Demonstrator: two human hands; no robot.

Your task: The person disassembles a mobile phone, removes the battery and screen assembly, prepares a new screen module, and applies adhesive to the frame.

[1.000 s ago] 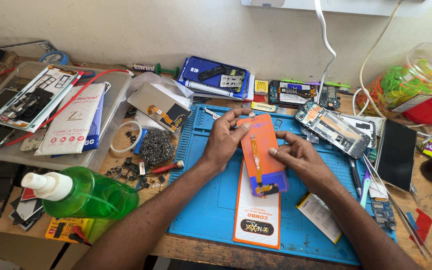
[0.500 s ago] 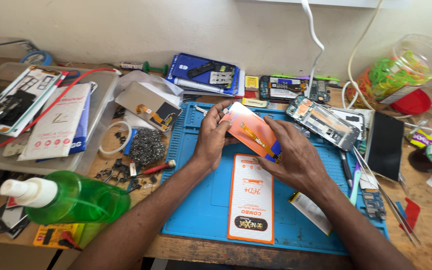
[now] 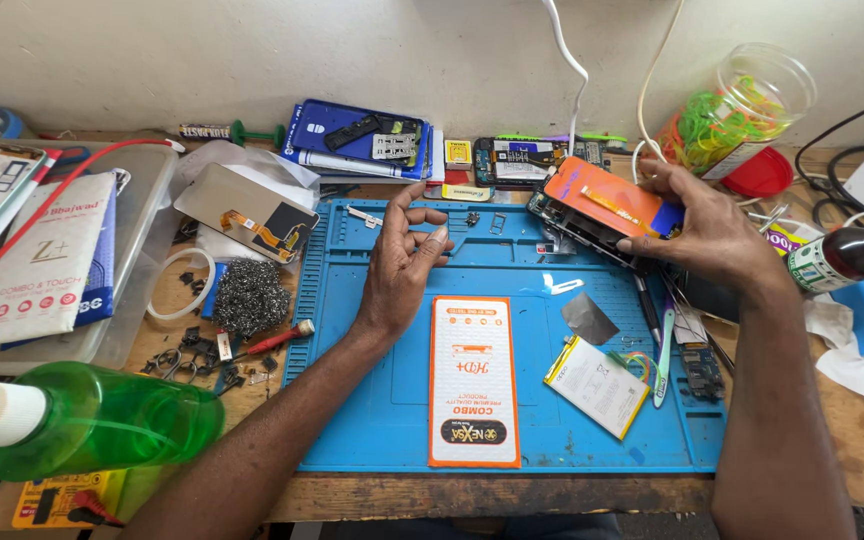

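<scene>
Orange screen [image 3: 607, 205] — right hand [image 3: 712, 235] clamped, mat's [image 3: 372, 430] far-right edge | left hand [image 3: 402, 265] loose, empty

green spray bottle [image 3: 102, 425] | steel wool [image 3: 250, 297] | jar w/ maybe rubber bands [image 3: 742, 105]

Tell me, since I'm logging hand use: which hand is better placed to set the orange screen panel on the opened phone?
Probably the right hand: it holds the orange screen panel directly over the opened phone. The left hand rests empty on the blue mat.

orange display panel [image 3: 607, 198], tilted, off mat
</scene>
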